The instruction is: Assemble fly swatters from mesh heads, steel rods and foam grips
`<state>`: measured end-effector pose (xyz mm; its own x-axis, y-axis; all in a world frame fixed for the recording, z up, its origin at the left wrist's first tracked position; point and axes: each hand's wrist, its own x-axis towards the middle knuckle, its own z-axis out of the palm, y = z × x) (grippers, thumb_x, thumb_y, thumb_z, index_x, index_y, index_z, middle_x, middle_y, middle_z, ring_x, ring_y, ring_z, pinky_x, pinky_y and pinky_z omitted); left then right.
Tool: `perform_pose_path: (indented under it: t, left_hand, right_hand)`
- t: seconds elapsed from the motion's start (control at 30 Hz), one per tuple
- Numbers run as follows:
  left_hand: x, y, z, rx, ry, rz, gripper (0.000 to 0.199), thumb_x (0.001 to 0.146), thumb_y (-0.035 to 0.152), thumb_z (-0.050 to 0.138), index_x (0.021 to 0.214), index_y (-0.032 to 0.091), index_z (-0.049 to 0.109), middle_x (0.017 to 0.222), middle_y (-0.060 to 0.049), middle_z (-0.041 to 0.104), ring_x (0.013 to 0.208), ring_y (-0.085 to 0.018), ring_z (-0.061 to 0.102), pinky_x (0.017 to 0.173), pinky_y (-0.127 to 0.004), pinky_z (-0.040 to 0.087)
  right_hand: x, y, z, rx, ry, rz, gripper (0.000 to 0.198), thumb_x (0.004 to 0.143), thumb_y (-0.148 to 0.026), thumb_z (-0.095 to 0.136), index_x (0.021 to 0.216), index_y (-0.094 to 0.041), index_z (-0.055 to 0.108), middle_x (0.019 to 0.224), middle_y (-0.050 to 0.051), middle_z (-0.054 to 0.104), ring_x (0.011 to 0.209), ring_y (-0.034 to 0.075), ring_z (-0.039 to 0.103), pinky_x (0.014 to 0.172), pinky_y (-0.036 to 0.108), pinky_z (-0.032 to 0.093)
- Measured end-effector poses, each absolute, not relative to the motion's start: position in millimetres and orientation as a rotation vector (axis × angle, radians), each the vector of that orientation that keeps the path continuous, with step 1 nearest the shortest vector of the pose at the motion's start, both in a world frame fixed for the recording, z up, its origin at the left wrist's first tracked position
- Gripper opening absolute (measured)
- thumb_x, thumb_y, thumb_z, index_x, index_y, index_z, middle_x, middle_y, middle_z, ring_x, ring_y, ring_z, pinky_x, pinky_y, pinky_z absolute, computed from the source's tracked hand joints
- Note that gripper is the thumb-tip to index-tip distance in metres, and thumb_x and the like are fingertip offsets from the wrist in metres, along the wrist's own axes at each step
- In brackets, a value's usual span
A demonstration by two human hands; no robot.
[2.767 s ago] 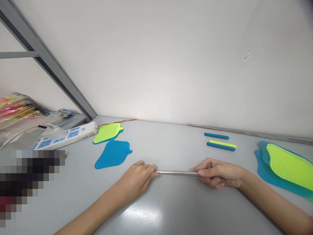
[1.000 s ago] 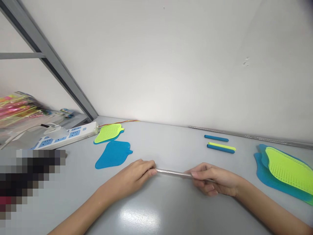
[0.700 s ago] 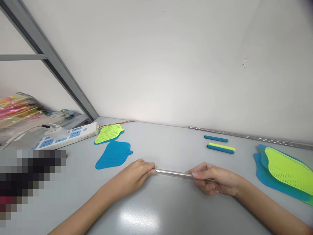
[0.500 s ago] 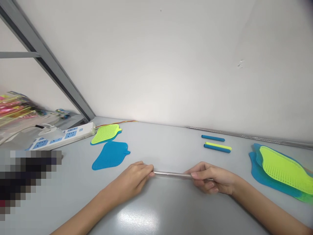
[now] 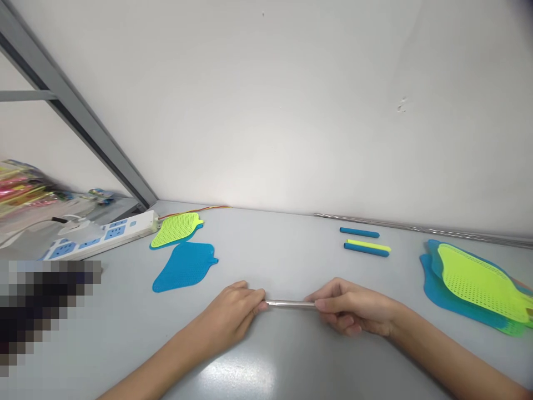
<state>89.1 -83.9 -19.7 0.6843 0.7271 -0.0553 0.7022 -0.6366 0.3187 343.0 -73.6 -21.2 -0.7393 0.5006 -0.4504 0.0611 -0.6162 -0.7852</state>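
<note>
Both hands grip a thin silver metal rod, held level just over the grey table. My left hand is closed around its left end, back of the hand upward. My right hand pinches the other end between thumb and fingers, hiding the tip. A short length of bare rod shows between them. Beyond my left hand lies a blue perforated fly swatter head, partly beside a yellow-green swatter head stacked on another blue one.
Blue handle tubes and a yellow-green tube lie back right. Long metal rods run along the wall. More swatter heads are piled at right. A white power strip and bagged goods sit left.
My hands have come closer together along the rod, so less of it shows between them. The view has shifted slightly. The swatter heads and tubes stay in place.
</note>
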Motion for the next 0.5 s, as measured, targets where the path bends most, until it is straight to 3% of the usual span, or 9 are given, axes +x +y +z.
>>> perform_pose_path:
  t: [0.5]
  left_hand:
    - [93,-87,-22,2.624,1.089,0.091,0.028,0.09,0.022,0.024,0.065,0.018,0.035,0.058,0.001,0.05,0.052,-0.013,0.035,0.056,-0.028,0.029]
  right_hand:
    - [329,-87,-24,-1.011,-1.185,2.399,0.018,0.073,-0.029,0.058,0.081,-0.013,0.062,0.058,-0.004,0.039,0.042,0.002,0.025,0.038,0.018,0.015]
